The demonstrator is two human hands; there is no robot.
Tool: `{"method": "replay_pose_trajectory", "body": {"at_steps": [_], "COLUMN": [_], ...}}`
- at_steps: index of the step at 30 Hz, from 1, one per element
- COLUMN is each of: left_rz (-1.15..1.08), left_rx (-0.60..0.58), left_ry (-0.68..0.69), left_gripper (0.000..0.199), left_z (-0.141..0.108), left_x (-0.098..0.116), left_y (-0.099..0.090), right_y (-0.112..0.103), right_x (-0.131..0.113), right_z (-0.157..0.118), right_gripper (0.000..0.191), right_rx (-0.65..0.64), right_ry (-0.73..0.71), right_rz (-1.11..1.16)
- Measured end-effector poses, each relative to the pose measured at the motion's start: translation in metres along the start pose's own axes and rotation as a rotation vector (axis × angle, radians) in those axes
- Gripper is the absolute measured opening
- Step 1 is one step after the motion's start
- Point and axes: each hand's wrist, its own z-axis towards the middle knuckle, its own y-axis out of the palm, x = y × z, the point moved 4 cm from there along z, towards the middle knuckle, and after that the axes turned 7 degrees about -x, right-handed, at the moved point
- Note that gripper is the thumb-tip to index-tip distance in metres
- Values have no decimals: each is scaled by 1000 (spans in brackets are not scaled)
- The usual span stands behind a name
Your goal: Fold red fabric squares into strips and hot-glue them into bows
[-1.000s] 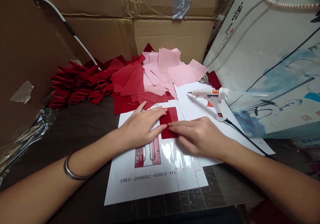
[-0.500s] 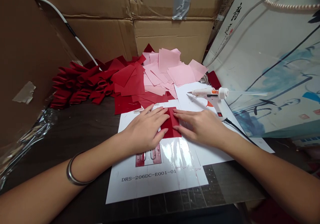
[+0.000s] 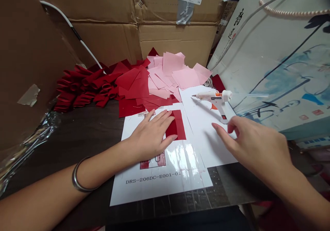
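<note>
Pink squares (image 3: 173, 64), white-and-orange glue gun (image 3: 215, 99)

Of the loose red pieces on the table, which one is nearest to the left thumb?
The red piece on the printed sheet, partly covered by the left hand. The other loose red pieces lie farther back.

Cardboard (image 3: 177, 40) stands behind a dark wooden table (image 3: 85, 131); at right, a white panel (image 3: 278, 62) bears blue painting.

Makeshift craft workspace — glue gun (image 3: 215, 99), cut red pieces (image 3: 135, 87), pink pieces (image 3: 170, 71), cardboard boxes (image 3: 177, 38)
</note>
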Motion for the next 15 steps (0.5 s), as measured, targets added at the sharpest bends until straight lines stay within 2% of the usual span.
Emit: {"method": "replay_pose_trajectory", "body": {"at_steps": [2, 4, 8, 9, 12, 13, 15], "left_rz": [6, 17, 2, -7, -28, -32, -36], "left_rx": [-13, -13, -39, -47, -58, -60, -61], "left_ry": [0, 0, -11, -13, -26, -28, -27], "left_gripper": [61, 61, 63, 63, 63, 63, 63], "left_z": [0, 0, -1, -1, -2, -2, -2], "left_x": [0, 0, -1, -1, -2, -2, -3], "left_y": [0, 0, 0, 0, 1, 1, 1], "right_y": [0, 2, 16, 22, 35, 33, 23], "right_x": [12, 22, 34, 36, 39, 38, 33], "right_z": [-11, -11, 24, 37, 70, 78, 91], "right_gripper": [44, 53, 75, 75, 55, 50, 42], "right_rx": [-25, -7, -31, -92, -308, -307, -216], "right_ry": [52, 64, 7, 11, 86, 101, 102], "right_rz": [-55, -40, 85, 174, 418, 469, 589]}}
